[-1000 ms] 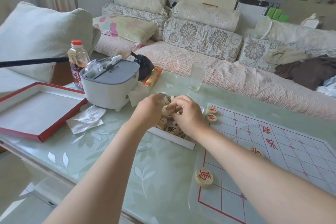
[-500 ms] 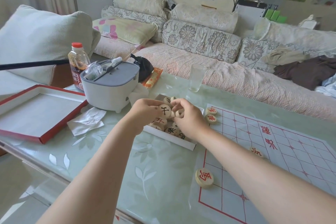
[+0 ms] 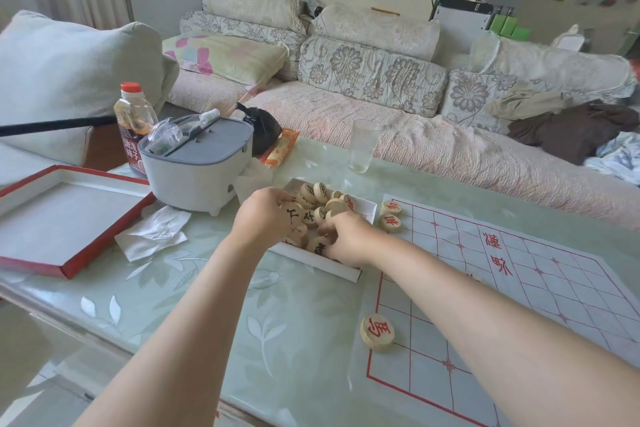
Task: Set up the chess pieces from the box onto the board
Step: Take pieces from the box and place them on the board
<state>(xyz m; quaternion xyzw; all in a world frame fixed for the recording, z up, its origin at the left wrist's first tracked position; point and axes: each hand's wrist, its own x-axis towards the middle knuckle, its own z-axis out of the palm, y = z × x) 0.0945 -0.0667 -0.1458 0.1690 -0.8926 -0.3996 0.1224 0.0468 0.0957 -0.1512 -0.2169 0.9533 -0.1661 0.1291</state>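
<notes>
A white box [image 3: 367, 207] of several round wooden chess pieces [image 3: 320, 192] sits mid-table, left of the paper board [image 3: 540, 291] with its red grid. My left hand [image 3: 263, 218] holds a black-marked piece [image 3: 293, 213] over the box's left side. My right hand [image 3: 349, 239] reaches down into the box's near part, fingers curled among the pieces; whether it grips one is hidden. Two red-marked pieces [image 3: 391, 215] stand at the board's far left corner and one red piece [image 3: 377, 332] lies on the near left edge.
A red-rimmed box lid [image 3: 62, 218] lies at the left. A grey-lidded white container [image 3: 199, 166], a sauce bottle [image 3: 133, 125], crumpled tissue [image 3: 154, 232] and an empty glass [image 3: 363, 146] stand around the box. A sofa with cushions [image 3: 370, 76] runs behind the table.
My right hand has dropped from beside the left hand down into the near part of the box. My left hand still holds the black-marked piece, now slightly lower.
</notes>
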